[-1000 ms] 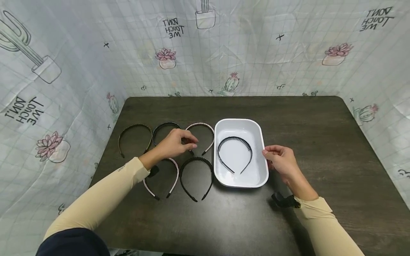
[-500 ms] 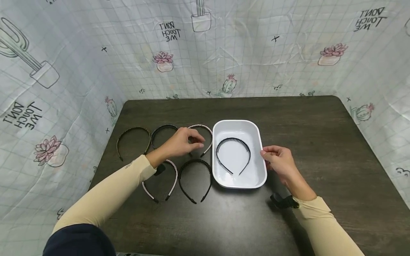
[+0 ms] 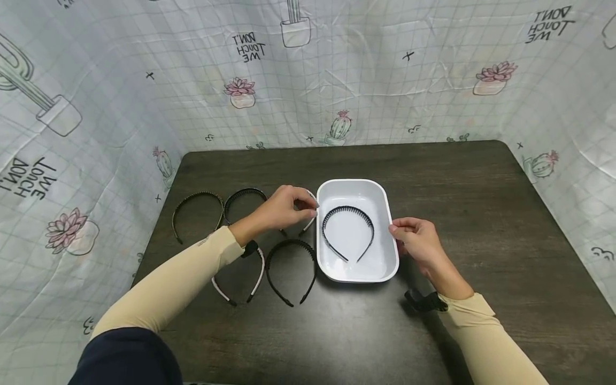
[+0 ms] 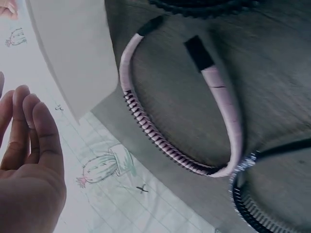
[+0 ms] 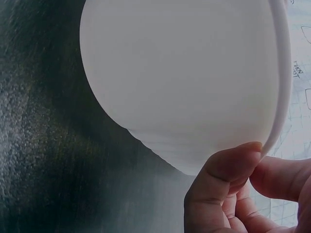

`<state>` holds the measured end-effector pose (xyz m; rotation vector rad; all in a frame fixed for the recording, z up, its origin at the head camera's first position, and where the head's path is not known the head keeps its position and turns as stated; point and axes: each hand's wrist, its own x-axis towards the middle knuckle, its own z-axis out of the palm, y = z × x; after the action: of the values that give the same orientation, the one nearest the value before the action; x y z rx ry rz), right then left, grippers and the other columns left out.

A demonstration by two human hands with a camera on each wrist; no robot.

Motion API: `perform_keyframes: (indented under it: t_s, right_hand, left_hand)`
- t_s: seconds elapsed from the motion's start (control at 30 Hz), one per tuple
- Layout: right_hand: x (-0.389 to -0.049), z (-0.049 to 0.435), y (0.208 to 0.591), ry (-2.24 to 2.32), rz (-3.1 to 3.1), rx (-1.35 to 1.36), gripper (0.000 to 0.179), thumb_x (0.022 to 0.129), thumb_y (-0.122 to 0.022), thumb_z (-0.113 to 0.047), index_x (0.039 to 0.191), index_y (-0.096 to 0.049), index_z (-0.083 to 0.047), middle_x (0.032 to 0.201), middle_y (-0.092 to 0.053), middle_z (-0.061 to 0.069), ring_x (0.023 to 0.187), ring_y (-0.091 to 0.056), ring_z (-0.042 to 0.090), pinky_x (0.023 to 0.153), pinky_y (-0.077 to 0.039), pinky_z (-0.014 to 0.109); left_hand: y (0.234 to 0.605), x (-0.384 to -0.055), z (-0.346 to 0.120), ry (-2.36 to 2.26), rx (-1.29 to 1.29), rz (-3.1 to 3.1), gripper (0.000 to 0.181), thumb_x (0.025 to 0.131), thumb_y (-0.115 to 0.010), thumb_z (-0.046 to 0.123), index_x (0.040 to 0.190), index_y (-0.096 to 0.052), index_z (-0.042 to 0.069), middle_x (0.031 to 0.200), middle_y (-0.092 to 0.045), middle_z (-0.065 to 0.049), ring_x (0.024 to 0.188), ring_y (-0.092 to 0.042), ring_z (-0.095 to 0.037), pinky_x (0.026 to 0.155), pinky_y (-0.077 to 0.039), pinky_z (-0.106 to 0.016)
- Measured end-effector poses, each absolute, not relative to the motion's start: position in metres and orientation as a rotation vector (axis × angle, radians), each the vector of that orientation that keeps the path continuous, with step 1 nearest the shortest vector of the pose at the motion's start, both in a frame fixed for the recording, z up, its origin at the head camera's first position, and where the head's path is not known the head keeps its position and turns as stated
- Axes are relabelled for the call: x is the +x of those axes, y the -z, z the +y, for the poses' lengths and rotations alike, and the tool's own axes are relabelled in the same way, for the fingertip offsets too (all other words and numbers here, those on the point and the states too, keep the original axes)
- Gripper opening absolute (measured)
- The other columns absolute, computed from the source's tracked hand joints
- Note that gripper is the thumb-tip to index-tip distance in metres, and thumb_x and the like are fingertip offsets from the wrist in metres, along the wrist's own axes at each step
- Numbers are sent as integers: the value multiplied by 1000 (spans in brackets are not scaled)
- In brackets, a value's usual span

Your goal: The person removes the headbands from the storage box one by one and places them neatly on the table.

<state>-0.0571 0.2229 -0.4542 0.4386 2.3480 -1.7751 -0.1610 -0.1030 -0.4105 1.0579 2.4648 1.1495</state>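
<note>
In the head view my right hand (image 3: 418, 239) pinches the right rim of a white rectangular basin (image 3: 356, 272). The right wrist view shows its thumb and fingers on that rim (image 5: 284, 87). A black toothed headband (image 3: 347, 207) lies inside the basin. My left hand (image 3: 289, 207) hovers at the basin's left rim, its fingers relaxed and holding nothing. Beneath this hand is a pale pink headband (image 4: 228, 104), largely covered by it in the head view. The left wrist view has the basin's outer wall (image 4: 73, 48) beyond the fingers.
Left of the basin, more headbands lie on the dark wooden table (image 3: 481, 203): an olive-brown one (image 3: 198, 193), a dark one (image 3: 246, 190), a pink one (image 3: 260, 272) and a black one (image 3: 293, 242). A printed curtain (image 3: 375, 80) hangs around the table.
My left hand has moved right, across the pale pink headband to the basin's left rim. My right hand keeps its grip on the basin.
</note>
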Motion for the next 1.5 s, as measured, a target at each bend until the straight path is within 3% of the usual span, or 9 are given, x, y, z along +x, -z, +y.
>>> perform_keyframes:
  t_s: [0.73,1.03,1.5]
  right_hand:
    - [-58,221,452,1788,2346,412,38,105,-64,-16,130,-58,13,79,-68,-11,70,-63,5,61,-57,30]
    - [-58,220,450,1774,2359,424,37,105,-64,-15,129,-59,12,79,-68,-10,71,-63,4,60,-57,29]
    - [-58,220,454,1808,2327,452,37,104,-65,-15,129,-59,13,79,-68,-9,70,-64,5,60,-57,28]
  left_hand:
    - [403,-174,-47,-1046,1137,2446,18,98,-75,12,112,-81,4,108,-80,-9,96,-74,-17,87,-58,-24]
    - [402,-182,-26,-1012,1146,2427,17,98,-73,12,111,-81,4,108,-80,-9,90,-70,-14,81,-55,-20]
    - [408,-192,-2,-927,1145,2437,21,100,-73,13,115,-80,0,108,-80,-10,94,-71,-17,82,-54,-21]
